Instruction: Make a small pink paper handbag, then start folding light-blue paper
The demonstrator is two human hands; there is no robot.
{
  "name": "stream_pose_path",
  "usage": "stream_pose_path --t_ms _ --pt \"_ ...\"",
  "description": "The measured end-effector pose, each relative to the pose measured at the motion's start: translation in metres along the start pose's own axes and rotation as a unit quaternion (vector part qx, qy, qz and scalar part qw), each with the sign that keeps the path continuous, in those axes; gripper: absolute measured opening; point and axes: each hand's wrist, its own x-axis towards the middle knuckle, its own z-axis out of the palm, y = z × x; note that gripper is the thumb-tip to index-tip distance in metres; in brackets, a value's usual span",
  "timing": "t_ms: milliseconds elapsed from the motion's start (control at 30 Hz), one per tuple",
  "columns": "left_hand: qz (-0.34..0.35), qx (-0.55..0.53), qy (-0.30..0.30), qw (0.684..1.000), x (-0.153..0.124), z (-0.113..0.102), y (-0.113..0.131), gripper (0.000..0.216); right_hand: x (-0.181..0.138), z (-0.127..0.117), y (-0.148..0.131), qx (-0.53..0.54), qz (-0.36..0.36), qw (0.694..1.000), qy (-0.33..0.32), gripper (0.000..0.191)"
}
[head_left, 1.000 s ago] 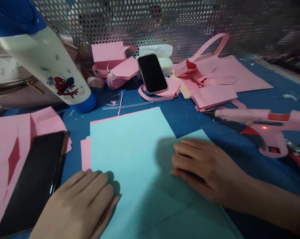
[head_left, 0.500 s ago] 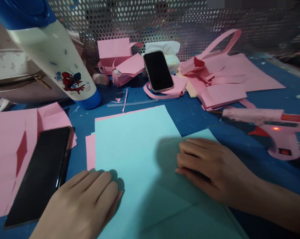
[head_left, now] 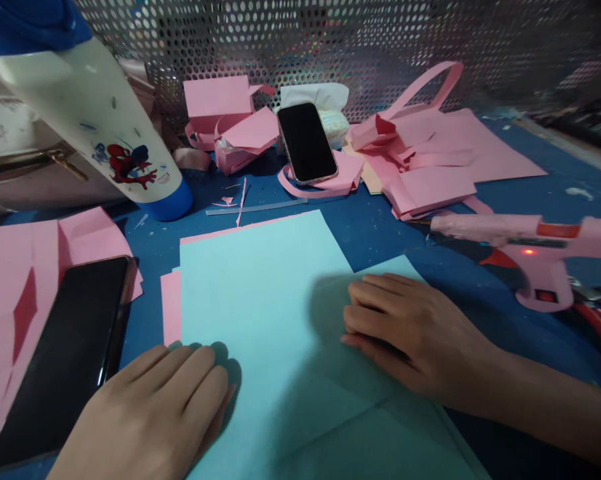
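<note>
A large light-blue sheet of paper [head_left: 255,280] lies in front of me, with pink paper peeking out beneath its top and left edges. My left hand [head_left: 150,407] rests on its lower left edge, fingers curled under and tips hidden. On the right part of the light-blue paper, which shows a crease and a lower corner, sits my right hand [head_left: 400,327], closed in a loose fist with the thumb against the fingers. Nothing shows inside either hand. Left of my left hand, a black phone [head_left: 65,353] lies partly on folded pink paper [head_left: 10,280].
A pink hot glue gun [head_left: 525,240] with a lit red light lies at right, beside red-handled pliers [head_left: 600,327]. A tall bottle with blue ends [head_left: 90,127] stands back left. Behind are another phone [head_left: 308,143], pink paper pieces [head_left: 425,183] and a perforated metal panel [head_left: 380,60].
The whole view has shifted slightly, so everything sits a little further left and more of the pliers shows. Both hands keep their places on the paper.
</note>
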Motion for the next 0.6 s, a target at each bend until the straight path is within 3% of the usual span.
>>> stream_pose_path --t_ms 333,500,600 --pt "0.004 0.017 -0.015 1.000 -0.002 0.000 0.000 0.024 0.000 0.000 -0.001 -0.006 -0.005 1.000 0.006 0.030" --pt "0.002 0.063 -0.010 0.998 0.004 -0.009 0.012 0.031 0.001 0.000 -0.001 -0.011 -0.011 1.000 0.008 0.030" --pt "-0.001 0.054 -0.013 0.998 0.011 -0.012 0.022 0.050 0.002 -0.001 -0.002 -0.016 -0.010 1.000 0.009 0.029"
